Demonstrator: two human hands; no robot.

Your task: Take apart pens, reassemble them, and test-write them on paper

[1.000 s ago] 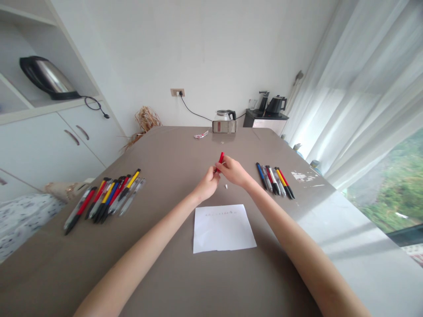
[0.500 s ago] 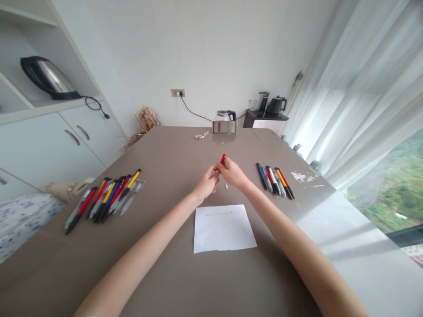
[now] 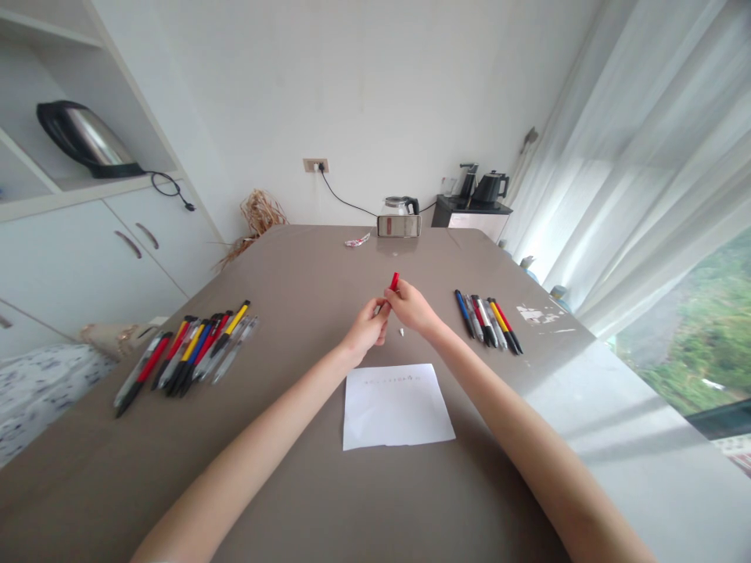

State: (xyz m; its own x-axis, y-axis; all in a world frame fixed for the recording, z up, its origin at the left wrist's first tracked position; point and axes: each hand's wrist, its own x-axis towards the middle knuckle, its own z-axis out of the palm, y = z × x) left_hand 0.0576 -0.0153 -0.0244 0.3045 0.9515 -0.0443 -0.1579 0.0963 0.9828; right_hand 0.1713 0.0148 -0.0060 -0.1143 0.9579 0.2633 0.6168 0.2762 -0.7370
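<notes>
Fingers (image 3: 374,306) of my left hand (image 3: 362,331) and right hand (image 3: 411,307) pinch, as I see, one slim red-barrelled pen (image 3: 395,279) above the glossy brown surface (image 3: 310,274), beyond white rectangular paper (image 3: 399,410).

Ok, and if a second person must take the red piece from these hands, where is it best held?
Probably by the upper end of the red piece, coming from the far side: that slim, straight end sticks out free in the view, while the right hand and left hand hide the lower part.

bare arms (image 3: 275,434) stretched forward, angled inward; left hand (image 3: 364,327) touching right hand (image 3: 413,306), fingers (image 3: 390,295) curled
</notes>
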